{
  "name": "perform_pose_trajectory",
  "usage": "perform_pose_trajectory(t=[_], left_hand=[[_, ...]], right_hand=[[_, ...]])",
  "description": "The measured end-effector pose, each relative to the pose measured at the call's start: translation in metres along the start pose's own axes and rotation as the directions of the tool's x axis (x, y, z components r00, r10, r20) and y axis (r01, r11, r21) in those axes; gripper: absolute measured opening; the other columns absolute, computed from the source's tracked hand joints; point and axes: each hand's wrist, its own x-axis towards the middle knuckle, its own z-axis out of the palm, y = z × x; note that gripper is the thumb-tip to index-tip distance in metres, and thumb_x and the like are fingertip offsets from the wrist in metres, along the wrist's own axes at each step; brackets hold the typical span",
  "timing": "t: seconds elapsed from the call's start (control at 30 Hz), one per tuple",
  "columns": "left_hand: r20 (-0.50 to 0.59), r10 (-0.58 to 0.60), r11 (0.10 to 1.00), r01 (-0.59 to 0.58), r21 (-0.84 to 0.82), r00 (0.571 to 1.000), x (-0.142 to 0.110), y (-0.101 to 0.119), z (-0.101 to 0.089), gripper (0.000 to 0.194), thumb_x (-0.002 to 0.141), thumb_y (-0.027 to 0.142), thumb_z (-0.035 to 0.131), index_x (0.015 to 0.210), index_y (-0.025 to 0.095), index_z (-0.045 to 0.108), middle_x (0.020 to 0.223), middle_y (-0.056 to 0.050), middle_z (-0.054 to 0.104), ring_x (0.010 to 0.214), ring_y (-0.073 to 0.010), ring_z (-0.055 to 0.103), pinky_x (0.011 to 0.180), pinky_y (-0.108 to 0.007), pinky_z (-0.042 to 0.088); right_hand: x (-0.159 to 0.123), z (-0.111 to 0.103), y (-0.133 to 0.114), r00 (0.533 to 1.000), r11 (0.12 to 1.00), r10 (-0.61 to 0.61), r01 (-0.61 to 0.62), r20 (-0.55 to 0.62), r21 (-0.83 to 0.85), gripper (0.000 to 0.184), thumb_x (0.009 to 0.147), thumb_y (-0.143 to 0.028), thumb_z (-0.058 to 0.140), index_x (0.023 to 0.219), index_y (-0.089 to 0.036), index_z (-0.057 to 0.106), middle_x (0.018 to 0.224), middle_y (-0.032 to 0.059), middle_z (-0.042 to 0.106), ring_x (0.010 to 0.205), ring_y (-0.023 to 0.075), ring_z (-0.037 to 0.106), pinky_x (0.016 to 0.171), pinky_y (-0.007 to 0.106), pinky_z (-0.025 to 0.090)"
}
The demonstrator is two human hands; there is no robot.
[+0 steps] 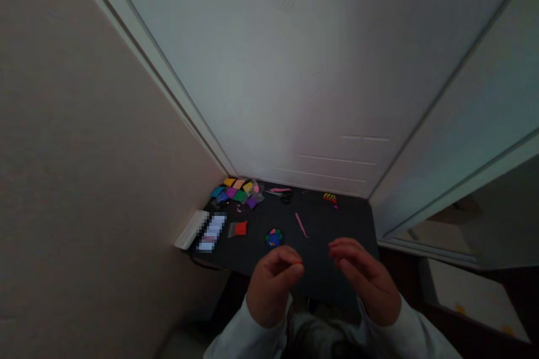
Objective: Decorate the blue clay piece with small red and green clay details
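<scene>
My left hand (275,280) is closed in a pinch. A small bit of orange modelling clay (298,262) shows between its thumb and forefinger. To the right my right hand (365,277) hovers over the near part of the table, fingers apart and nothing visible in them. Just beyond my left hand lies a round blue clay piece (274,238) with green, pink and yellow parts on it. A pink pointed tool (301,224) rests between and beyond the hands. An orange-red clay packet (241,228) lies left of the round piece.
Colourful packets (239,195) crowd the back left corner of the dark table (320,275). Scissors (285,196) and another pink tool (280,189) lie along the back. At right is a small yellow-and-red piece (329,197). A lit, blurred screen (211,233) stands left, beside a white object (191,230).
</scene>
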Motion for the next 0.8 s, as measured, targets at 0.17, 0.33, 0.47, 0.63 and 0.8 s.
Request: perform_pose_trajectory(t=[0.17, 0.33, 0.47, 0.63, 0.8], left_hand=[[0.24, -0.102, 0.989, 0.124, -0.08, 0.965, 0.033, 0.006, 0.002, 0.027, 0.052, 0.035, 0.076, 0.054, 0.015, 0.057, 0.054, 0.001, 0.052, 0.056, -0.0119, 0.047, 0.055, -0.027, 0.037], [0.339, -0.222, 0.953, 0.277, -0.123, 0.914, 0.056, 0.028, -0.019, 0.022, 0.064, 0.032, 0.07, 0.056, 0.012, 0.063, 0.05, -0.002, 0.057, 0.053, -0.0114, 0.05, 0.054, -0.026, 0.038], [0.323, -0.306, 0.901, 0.382, -0.204, 0.896, 0.069, 0.04, -0.048, 0.016, 0.058, 0.025, 0.075, 0.061, 0.011, 0.067, 0.052, -0.002, 0.061, 0.052, -0.0097, 0.053, 0.053, -0.022, 0.04], [0.287, -0.351, 0.858, 0.429, -0.282, 0.891, 0.082, 0.05, -0.079, 0.013, 0.056, 0.019, 0.075, 0.066, 0.012, 0.069, 0.055, -0.002, 0.065, 0.052, -0.0076, 0.057, 0.055, -0.019, 0.044], [0.284, -0.385, 0.844, 0.459, -0.278, 0.878, 0.092, 0.056, -0.096, 0.018, 0.054, 0.015, 0.075, 0.071, 0.014, 0.07, 0.06, -0.003, 0.07, 0.054, -0.0079, 0.06, 0.057, -0.019, 0.046]], right_hand=[[0.004, 0.008, 0.007, 0.994, 0.998, -0.001, -0.006, -0.108, -0.069, 0.014, 0.079, -0.027, 0.054, 0.088, -0.024, 0.065, 0.099, 0.0075, 0.059, 0.089, 0.018, 0.056, 0.075, 0.029, 0.048], [0.029, 0.041, 0.005, 0.989, 0.991, -0.062, 0.045, -0.135, -0.129, 0.014, 0.08, -0.026, 0.053, 0.088, -0.024, 0.064, 0.097, 0.0074, 0.059, 0.094, 0.0191, 0.055, 0.077, 0.03, 0.048], [0.048, 0.072, 0.008, 0.993, 0.99, -0.061, 0.047, -0.101, -0.132, 0.014, 0.08, -0.024, 0.052, 0.089, -0.025, 0.063, 0.098, 0.0065, 0.058, 0.098, 0.0181, 0.053, 0.082, 0.03, 0.045], [0.062, 0.104, 0.016, 0.995, 0.994, -0.023, 0.012, -0.095, -0.112, 0.014, 0.081, -0.023, 0.051, 0.089, -0.024, 0.063, 0.097, 0.0066, 0.058, 0.095, 0.0175, 0.053, 0.081, 0.029, 0.046], [0.068, 0.125, 0.02, 0.991, 0.995, -0.012, -0.001, -0.13, -0.103, 0.014, 0.082, -0.023, 0.05, 0.088, -0.024, 0.062, 0.097, 0.0057, 0.058, 0.097, 0.0169, 0.052, 0.083, 0.029, 0.044]])
